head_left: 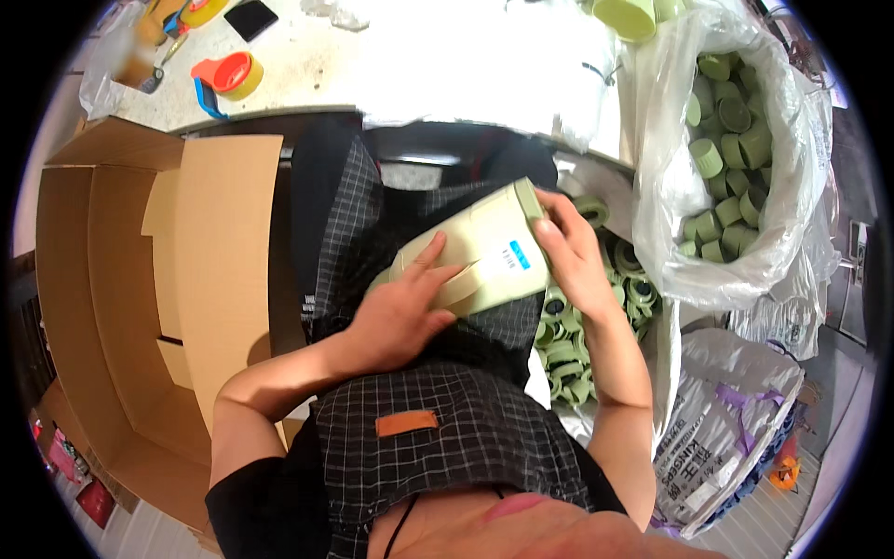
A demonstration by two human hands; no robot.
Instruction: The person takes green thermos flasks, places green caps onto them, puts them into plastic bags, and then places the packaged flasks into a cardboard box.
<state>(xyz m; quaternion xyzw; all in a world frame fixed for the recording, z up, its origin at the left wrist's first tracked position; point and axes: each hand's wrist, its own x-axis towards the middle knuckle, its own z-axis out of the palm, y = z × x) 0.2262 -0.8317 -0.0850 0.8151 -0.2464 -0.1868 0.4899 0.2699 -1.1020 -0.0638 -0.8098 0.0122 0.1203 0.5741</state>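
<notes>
A pale green plastic container (489, 238) lies tilted over my lap, with a blue-and-white label on its upper face. My right hand (571, 252) grips its far right end, thumb on top by the darker green rim and the other fingers curled around the edge. Against its near left part rests my left hand (410, 303), fingers spread over the surface beside a curved raised part that looks like a handle. The underside of the container is hidden.
An open cardboard box (112, 279) stands at my left. To my right are a plastic-lined bag of green cups (731, 177) and many green ring-shaped parts (563, 359). The white table (317, 70) ahead carries a red-and-yellow tape dispenser (235, 74) and a black flat object (250, 19).
</notes>
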